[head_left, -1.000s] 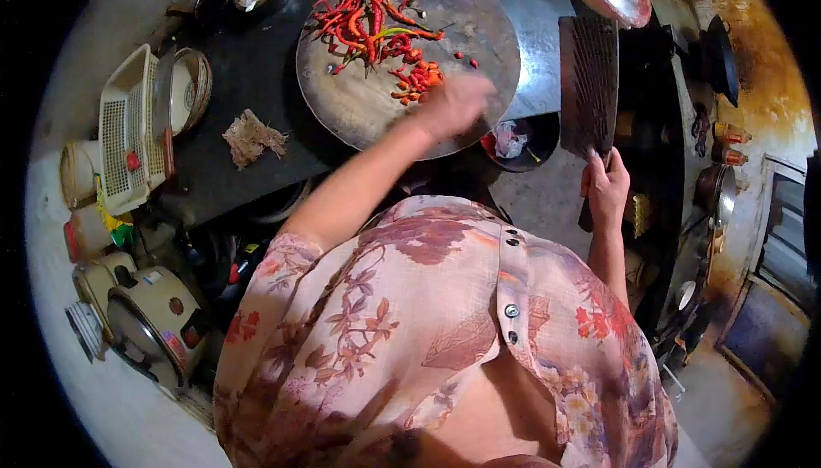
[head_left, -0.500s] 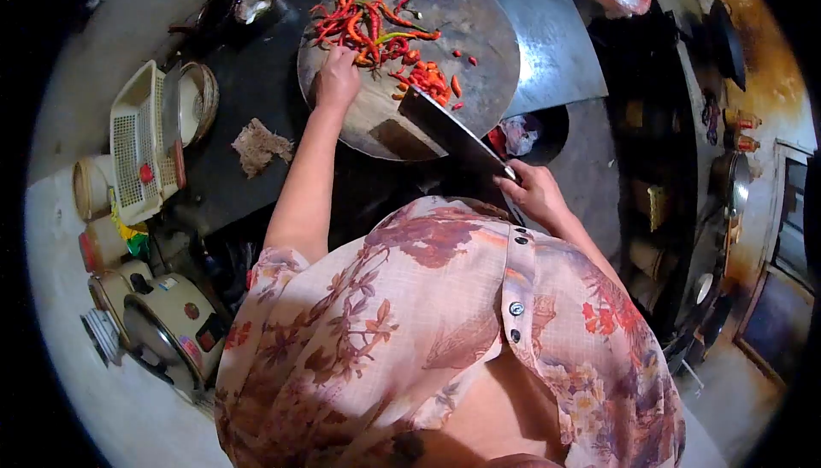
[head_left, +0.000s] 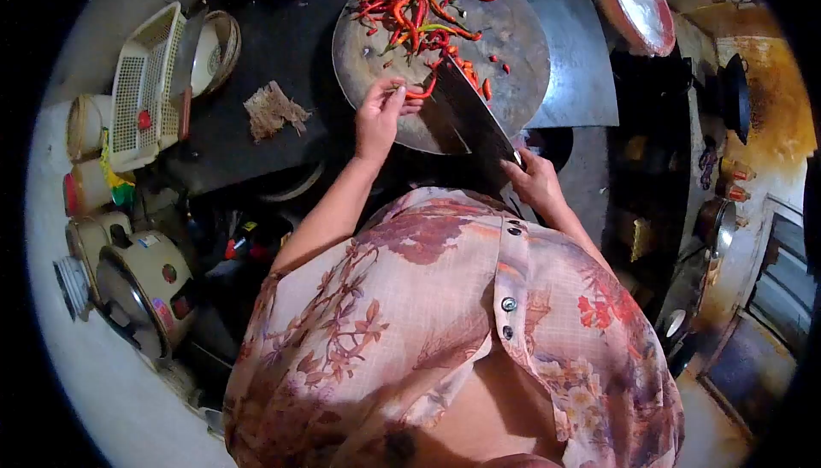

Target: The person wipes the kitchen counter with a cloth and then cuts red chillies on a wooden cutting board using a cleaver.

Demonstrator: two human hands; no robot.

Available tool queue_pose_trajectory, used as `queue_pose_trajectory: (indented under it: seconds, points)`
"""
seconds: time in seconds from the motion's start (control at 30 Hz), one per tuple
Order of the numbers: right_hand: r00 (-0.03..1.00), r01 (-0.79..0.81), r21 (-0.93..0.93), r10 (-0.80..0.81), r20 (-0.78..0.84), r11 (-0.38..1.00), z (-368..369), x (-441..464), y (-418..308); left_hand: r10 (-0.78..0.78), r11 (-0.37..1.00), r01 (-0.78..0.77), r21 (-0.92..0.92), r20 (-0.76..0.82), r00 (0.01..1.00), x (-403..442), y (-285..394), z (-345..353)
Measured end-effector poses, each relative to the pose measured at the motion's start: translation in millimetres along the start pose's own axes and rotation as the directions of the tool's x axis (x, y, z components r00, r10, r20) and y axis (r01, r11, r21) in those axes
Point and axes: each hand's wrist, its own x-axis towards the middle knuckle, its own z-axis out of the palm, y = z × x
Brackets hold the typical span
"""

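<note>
My left hand point(head_left: 381, 117) pinches a red chili pepper point(head_left: 422, 93) at the near left part of a round cutting board point(head_left: 522, 58). The tip of this pepper reaches toward the blade of a cleaver point(head_left: 479, 122). My right hand point(head_left: 539, 184) is wrapped round the cleaver's handle, at the near right edge of the board. The blade slants up and left over the board, its lower part in shadow. Beyond it lies a heap of whole chili peppers point(head_left: 416, 13), mostly red. Chopped chili pieces point(head_left: 487, 88) are partly hidden behind the blade.
A fibrous brown scrap point(head_left: 274, 111) lies on the dark counter point(head_left: 256, 49) to the left. Beside it are a cream plastic basket point(head_left: 128, 117) and a bowl point(head_left: 209, 58). A rice cooker point(head_left: 158, 276) stands lower left. A red-rimmed basin point(head_left: 640, 8) is at the upper right.
My left hand has drawn back from the heap toward me, now with one red pepper in its fingers. The cleaver's blade has shifted up and right. The whole view has turned slightly.
</note>
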Motion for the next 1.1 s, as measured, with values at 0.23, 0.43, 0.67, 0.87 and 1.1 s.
queue_pose_trajectory:
  seconds: [0.23, 0.43, 0.67, 0.87, 1.1]
  points:
    - [0.935, 0.200, -0.327, -0.279, -0.219, 0.924, -15, -21, -31, 0.218, 0.687, -0.052, 0.725, -0.138, 0.966, -5, -44, -9]
    - [0.954, 0.206, -0.430, -0.279, -0.113, 0.879, 0, 8, -32, 0.378, 0.609, -0.216, 0.763, -0.040, 0.925, 0, -31, -7]
    - [0.963, 0.203, -0.358, -0.252, -0.094, 0.911, -10, 2, -53, 0.436, 0.255, -0.415, 0.873, 0.279, 0.855, 0, -30, -28]
    - [0.966, 0.205, -0.487, -0.256, -0.041, 0.849, 5, 20, -34, 0.494, 0.227, -0.504, 0.833, 0.348, 0.797, -8, -34, -20]
    - [0.970, 0.206, -0.372, -0.240, -0.046, 0.905, -3, 9, -51, 0.416, 0.172, -0.399, 0.901, 0.300, 0.858, -8, -32, -22]
